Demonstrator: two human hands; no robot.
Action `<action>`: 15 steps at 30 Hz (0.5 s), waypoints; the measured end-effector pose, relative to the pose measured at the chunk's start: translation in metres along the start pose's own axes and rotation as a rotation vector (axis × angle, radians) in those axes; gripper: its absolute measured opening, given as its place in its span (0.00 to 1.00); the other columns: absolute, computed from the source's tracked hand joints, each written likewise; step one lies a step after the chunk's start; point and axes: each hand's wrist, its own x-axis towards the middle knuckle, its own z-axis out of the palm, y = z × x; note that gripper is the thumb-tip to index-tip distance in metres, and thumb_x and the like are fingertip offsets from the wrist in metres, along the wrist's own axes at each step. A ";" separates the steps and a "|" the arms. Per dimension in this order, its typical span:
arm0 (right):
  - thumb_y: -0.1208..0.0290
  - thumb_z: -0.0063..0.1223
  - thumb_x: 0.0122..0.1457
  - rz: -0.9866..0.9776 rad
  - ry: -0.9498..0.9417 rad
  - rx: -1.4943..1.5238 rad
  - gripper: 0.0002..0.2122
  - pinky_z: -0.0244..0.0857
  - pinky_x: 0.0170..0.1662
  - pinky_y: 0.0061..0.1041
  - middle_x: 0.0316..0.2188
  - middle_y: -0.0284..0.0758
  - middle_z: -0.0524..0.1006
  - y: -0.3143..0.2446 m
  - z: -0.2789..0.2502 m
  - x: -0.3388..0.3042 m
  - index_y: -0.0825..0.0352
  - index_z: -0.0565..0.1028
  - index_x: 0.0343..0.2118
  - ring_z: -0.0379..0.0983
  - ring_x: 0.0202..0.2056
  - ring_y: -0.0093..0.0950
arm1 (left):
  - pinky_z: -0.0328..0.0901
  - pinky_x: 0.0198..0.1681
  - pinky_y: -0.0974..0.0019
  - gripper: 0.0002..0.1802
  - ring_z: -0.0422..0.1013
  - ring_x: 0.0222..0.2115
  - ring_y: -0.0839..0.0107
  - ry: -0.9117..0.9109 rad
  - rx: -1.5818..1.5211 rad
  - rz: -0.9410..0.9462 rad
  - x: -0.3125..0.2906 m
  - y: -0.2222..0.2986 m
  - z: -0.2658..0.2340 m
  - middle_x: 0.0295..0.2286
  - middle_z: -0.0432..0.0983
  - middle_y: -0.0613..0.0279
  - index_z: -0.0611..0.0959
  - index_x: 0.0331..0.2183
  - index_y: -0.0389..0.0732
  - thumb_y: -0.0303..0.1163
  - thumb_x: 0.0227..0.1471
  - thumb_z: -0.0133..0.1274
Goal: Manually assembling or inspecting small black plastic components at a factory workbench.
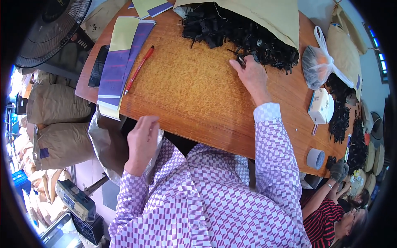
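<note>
My right hand point(251, 76) is at the near edge of a heap of small black plastic parts point(248, 39). Its thumb and fingers pinch one small black part point(240, 61); the exact shape is too small to tell. The heap spills from the mouth of a large tan paper sack point(264, 14) lying on the table. My left hand point(142, 138) hovers by the table's front edge, beside an open silvery bag point(109, 142). Its fingers are curled together with the tips turned away, so anything in them is hidden.
On the wooden table point(190, 87) lie purple-and-yellow printed sheets point(120, 62), a red pen point(139, 69) and a dark phone point(98, 66). A tied plastic bag point(316, 62), tissue pack point(319, 106) and tape roll point(315, 158) sit at right. A gloved co-worker point(326, 206) handles black parts there.
</note>
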 end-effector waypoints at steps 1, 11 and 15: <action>0.54 0.54 0.55 0.042 -0.003 -0.014 0.18 0.68 0.32 0.42 0.25 0.46 0.78 -0.002 0.000 0.005 0.65 0.73 0.37 0.75 0.30 0.46 | 0.67 0.31 0.70 0.07 0.74 0.27 0.66 0.001 0.007 0.043 0.004 0.004 0.007 0.28 0.74 0.54 0.76 0.35 0.34 0.20 0.50 0.51; 0.70 0.54 0.54 -0.490 -0.276 0.257 0.09 0.67 0.26 0.36 0.26 0.42 0.77 -0.058 -0.028 -0.067 0.64 0.73 0.38 0.75 0.27 0.41 | 0.62 0.23 0.77 0.21 0.70 0.23 0.78 -0.311 -0.903 -0.333 0.036 0.009 0.011 0.32 0.76 0.60 0.72 0.46 0.35 0.41 0.58 0.50; 0.75 0.58 0.48 -0.809 -0.236 0.203 0.13 0.65 0.22 0.31 0.23 0.37 0.74 -0.079 -0.039 -0.087 0.65 0.73 0.39 0.74 0.22 0.35 | 0.59 0.21 0.81 0.29 0.69 0.21 0.82 -0.611 -1.229 -0.429 0.046 0.001 0.019 0.30 0.76 0.61 0.70 0.50 0.35 0.49 0.58 0.48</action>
